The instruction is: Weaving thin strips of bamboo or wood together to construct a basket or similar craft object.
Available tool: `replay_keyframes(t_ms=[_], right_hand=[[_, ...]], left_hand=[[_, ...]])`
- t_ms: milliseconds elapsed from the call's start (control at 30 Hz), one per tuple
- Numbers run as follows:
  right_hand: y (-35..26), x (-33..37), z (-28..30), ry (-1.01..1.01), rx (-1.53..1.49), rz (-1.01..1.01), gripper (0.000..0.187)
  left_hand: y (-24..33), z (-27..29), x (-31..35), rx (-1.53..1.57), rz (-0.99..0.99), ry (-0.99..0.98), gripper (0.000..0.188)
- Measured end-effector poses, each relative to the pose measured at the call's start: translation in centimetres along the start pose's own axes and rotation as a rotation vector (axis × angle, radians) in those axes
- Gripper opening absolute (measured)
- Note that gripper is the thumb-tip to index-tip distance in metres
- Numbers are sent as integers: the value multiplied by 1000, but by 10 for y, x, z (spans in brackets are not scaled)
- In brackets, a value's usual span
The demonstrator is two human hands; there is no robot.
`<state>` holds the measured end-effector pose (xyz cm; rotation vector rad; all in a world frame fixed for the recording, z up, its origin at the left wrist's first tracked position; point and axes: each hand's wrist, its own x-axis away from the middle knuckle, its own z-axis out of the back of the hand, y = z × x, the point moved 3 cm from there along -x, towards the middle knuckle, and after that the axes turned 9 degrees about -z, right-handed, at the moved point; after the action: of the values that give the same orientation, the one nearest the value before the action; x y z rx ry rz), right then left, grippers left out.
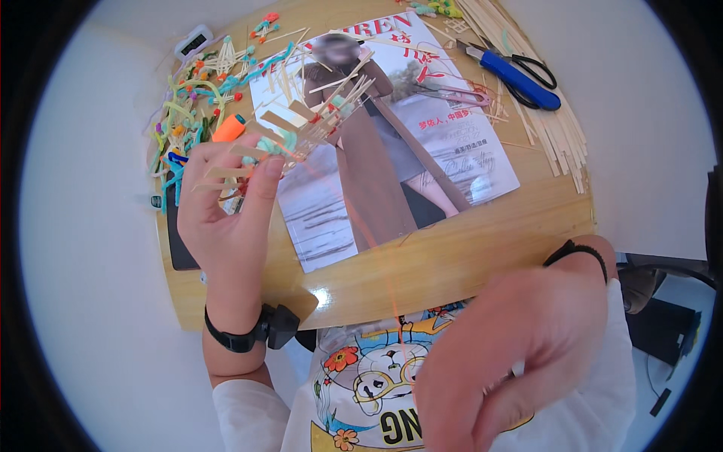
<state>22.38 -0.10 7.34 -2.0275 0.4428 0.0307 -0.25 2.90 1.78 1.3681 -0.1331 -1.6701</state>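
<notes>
My left hand (233, 207) is raised over the left side of the table, its fingers closed on a stick craft piece (280, 139) of thin flat wooden strips wound with mint-green fuzzy yarn. Several strips jut out between the fingers. From that piece an orange thread (374, 245) runs down across the magazine and past the table edge toward my right hand (520, 346). This hand is close to my chest, blurred by motion, with its fingers curled together at the thread's near end. Its fingertips are partly hidden.
A magazine (482, 169) lies mid-table under loose sticks. Colourful pipe cleaners and beads (188, 113) crowd the left, beside an orange-capped item (229, 128). At the right are a blue-handled cutter (520, 81), black-handled scissors (536, 69), a pink tool (468, 96) and long wooden strips (561, 154).
</notes>
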Motion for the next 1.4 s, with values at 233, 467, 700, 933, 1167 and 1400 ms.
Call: replay_keyframes(t_ms=[233, 467, 700, 933, 1167, 1400], right_hand=[[-8, -5, -11, -53, 16, -18, 8], [-6, -1, -4, -55, 46, 132, 11], [-32, -23, 21, 46, 561, 74, 9], [-6, -24, 55, 667, 1350, 529, 14], [13, -44, 61, 695, 1478, 535, 18], [17, -46, 61, 804, 1539, 478, 15]], left_hand=[[-1, 1, -1, 61, -30, -4, 16], [3, -2, -2, 55, -55, -11, 16], [3, -6, 0, 106, -74, 34, 18], [5, -9, -1, 19, -125, 3, 22], [9, -8, -3, -56, -301, 59, 25], [18, -3, 1, -175, -309, -67, 18]])
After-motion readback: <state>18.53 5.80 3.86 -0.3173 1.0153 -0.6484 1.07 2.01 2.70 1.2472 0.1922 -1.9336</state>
